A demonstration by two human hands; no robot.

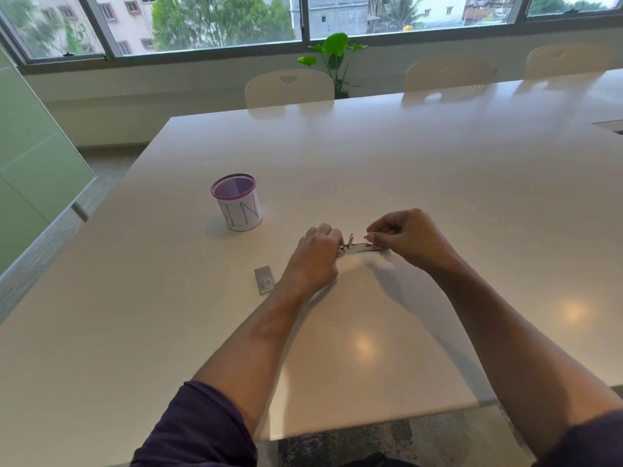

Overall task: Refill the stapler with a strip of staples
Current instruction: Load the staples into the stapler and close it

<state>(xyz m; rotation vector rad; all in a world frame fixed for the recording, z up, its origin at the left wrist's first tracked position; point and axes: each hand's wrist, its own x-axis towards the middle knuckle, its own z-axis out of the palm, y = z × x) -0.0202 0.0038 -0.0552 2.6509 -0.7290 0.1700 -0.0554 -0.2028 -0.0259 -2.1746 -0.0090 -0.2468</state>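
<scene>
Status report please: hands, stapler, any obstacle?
Left hand and right hand both pinching stapler on table. Staple box beside left wrist. Nothing obstructing.

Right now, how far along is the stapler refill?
Looks done: the stapler lies on the table, seemingly opened. In hand: the left hand steadies its left end while the right hand pinches at its right end; whether it holds staples is too small to tell. Left: seating the strip and closing. The small staple box sits nearby.

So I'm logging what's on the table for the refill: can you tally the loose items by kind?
Stapler, held between left hand and right hand: 1
Small staple box: 1
Mesh pen cup: 1
Total: 3
</scene>
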